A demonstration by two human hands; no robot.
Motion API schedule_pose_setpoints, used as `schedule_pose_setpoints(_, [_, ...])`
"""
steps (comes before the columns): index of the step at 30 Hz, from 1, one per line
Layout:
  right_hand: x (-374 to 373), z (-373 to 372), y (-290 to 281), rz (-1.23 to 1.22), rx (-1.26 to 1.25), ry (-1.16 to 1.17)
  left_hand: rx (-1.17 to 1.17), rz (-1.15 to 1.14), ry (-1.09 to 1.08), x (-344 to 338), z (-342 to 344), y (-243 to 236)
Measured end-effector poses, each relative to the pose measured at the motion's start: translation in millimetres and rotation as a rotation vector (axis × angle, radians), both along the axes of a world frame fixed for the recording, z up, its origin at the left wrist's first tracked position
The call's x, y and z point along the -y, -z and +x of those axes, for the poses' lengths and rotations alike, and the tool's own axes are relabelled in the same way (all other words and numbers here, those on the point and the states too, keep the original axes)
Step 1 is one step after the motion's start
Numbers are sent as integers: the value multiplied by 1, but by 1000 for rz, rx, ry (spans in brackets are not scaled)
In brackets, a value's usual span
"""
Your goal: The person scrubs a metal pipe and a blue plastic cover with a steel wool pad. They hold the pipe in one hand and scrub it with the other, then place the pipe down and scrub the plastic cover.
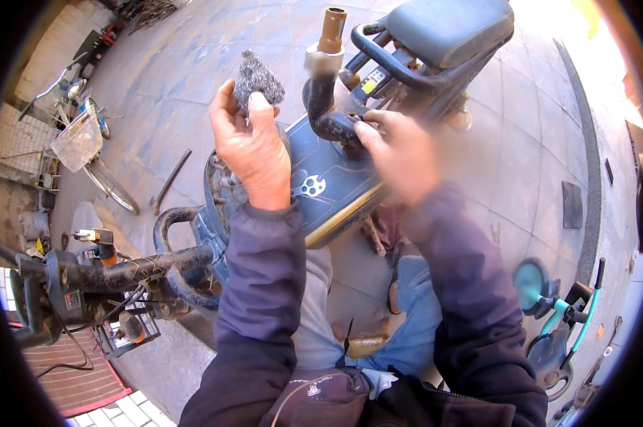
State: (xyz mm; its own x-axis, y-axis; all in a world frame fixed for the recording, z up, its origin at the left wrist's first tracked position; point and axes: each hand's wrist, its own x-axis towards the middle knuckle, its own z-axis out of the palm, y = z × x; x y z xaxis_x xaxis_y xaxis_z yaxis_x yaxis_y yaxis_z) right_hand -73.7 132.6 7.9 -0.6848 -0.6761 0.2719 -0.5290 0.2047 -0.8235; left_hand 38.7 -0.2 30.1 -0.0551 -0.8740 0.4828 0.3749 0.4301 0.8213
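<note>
My left hand (254,142) is raised over the scooter's deck, thumb and fingers closed on a grey, speckled wad of steel wool (256,77). A thick black bent tube (330,122) stands on the dark blue deck (335,203), with a bare brownish metal pipe (333,30) rising from its top. At the tube's right side is my right hand (399,146), partly blurred. Its thumb and forefinger pinch together against the tube; anything between them is too small to tell. A flat silver multi-hole spanner (312,186) lies on the deck below my left hand.
The scooter's padded seat (449,28) rises at the far right, its handlebar column (147,269) reaching left. A bicycle with a basket (79,142) stands at the left. A dark rod (172,181) lies on the paving. A turquoise-wheeled scooter (531,281) is at right.
</note>
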Motion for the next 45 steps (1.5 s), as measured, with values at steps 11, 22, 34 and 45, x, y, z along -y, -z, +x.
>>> schedule_pose_setpoints(11, [4,0,18,3,-279,-15,287,-368,146,18,-40,-46])
schedule_pose_setpoints(22, [11,-4,30,-151,-386,87,428,-569,338,22,-32,-40])
schedule_pose_setpoints(34, [8,-14,32,-39,-282,-8,500,-559,168,12,-50,-39])
schedule_pose_setpoints(45, [8,-11,28,33,-320,-1,450,-118,616,64,-40,-52])
